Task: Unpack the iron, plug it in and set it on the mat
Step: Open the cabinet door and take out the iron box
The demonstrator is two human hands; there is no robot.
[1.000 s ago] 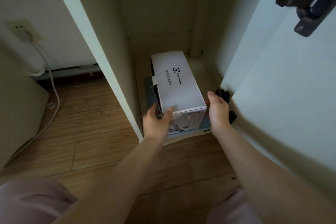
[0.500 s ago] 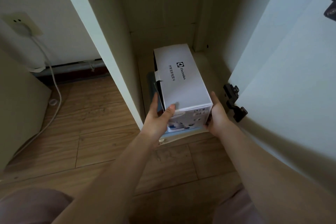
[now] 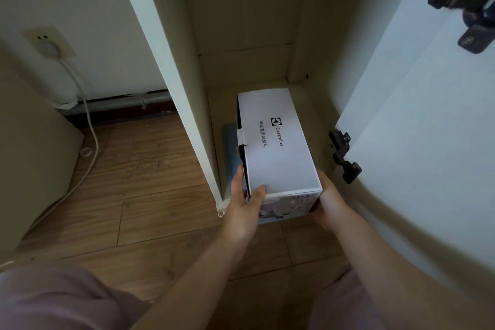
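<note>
- Head view: both hands, left hand (image 3: 242,202) and right hand (image 3: 330,205), clasp the closed iron box (image 3: 276,147) at the cabinet (image 3: 192,115) bottom.
- Unpacking, plugging in, and placing on the mat are not done.

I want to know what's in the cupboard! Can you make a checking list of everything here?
Surface: wooden floor; pale cupboard shelf.
Job's things: white Electrolux box, closed, on a blue-grey flat thing inside the cupboard.
Clutter: nothing seen.
Hands: left hand and right hand grip the box's near end.
Cables: white cable plugged into the wall socket, trailing over the floor.
Surroundings: open cupboard door with dark hinges.
</note>
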